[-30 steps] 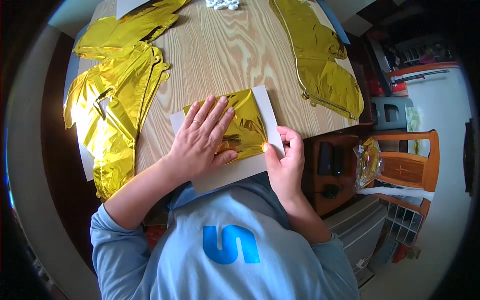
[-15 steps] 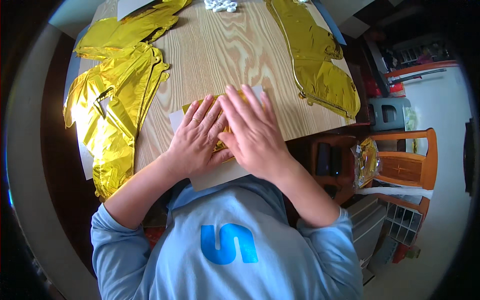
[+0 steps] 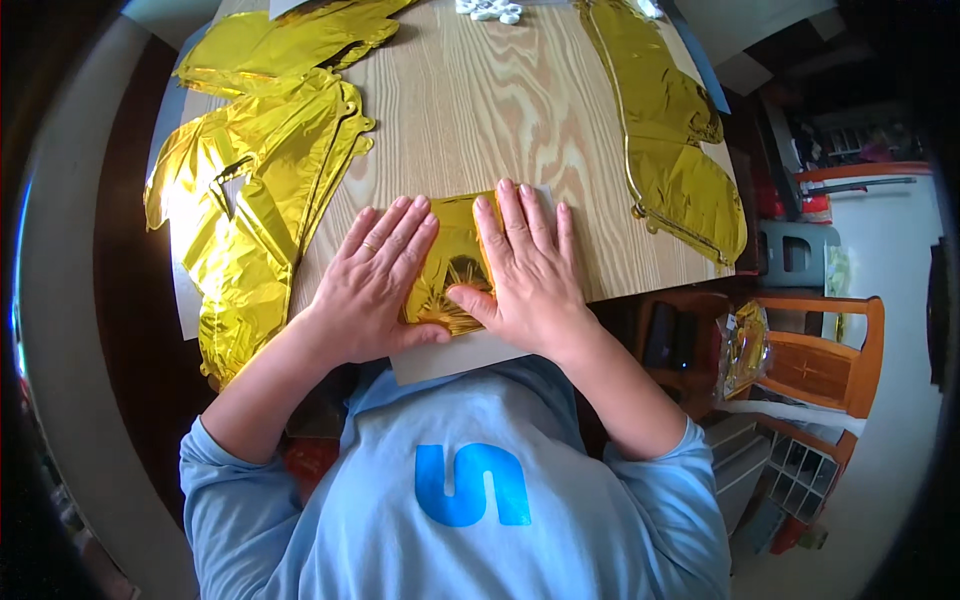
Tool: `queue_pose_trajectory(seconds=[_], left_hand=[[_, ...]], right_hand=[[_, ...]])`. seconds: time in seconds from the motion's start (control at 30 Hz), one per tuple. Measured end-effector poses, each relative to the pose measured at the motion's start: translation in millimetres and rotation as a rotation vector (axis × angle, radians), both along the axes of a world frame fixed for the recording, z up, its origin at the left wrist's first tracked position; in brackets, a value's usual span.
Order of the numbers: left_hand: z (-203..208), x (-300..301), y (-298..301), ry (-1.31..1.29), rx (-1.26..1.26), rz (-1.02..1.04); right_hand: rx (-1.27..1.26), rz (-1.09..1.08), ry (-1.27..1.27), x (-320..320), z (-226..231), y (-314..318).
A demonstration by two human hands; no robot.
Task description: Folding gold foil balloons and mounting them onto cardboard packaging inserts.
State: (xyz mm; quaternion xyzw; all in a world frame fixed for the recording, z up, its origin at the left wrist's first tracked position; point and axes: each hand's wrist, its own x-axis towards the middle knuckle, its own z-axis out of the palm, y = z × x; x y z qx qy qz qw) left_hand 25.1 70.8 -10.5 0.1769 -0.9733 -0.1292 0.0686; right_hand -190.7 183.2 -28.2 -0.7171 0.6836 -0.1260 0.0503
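A folded gold foil balloon (image 3: 452, 262) lies on a white card (image 3: 452, 358) at the near edge of the wooden table (image 3: 480, 120). My left hand (image 3: 375, 280) lies flat on the foil's left part, fingers spread. My right hand (image 3: 528, 268) lies flat on its right part, thumb pressing the foil's lower middle. Both palms press down; neither hand grips anything. Most of the foil is hidden under the hands.
Several flat gold foil balloons (image 3: 255, 190) are piled at the table's left. Another long gold foil balloon (image 3: 675, 150) lies along the right edge. Small white pieces (image 3: 490, 10) sit at the far edge. A wooden chair (image 3: 815, 350) stands to the right.
My right hand moved from the card's right edge onto the foil and now lies flat beside the left hand. The left hand shifted slightly left.
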Motion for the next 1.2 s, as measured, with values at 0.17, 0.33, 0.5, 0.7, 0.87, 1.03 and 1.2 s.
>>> queue_pose_trajectory(seconds=[0.17,0.33,0.5,0.7,0.87,1.03,1.2], left_hand=[[4,17,-8,-0.109,0.031,0.029],[9,25,-18,-0.097,0.116,-0.023],[22,30,-13,-0.004,0.285,0.027],[16,36,0,0.142,0.225,-0.032],[14,33,-4,0.127,0.174,-0.052],[-1,32,-14,0.282,0.244,-0.043],[-4,34,-15,0.274,0.231,-0.012]], right_hand=[[0.007,0.004,0.006,0,2,0],[-0.001,0.014,0.02,0,1,-1],[0.023,0.014,0.017,0,4,0],[-0.017,0.034,0.043,-1,15,-1],[-0.055,0.141,-0.011,18,30,-2],[-0.028,0.179,-0.094,44,13,-20],[0.022,0.169,-0.106,49,4,-26]])
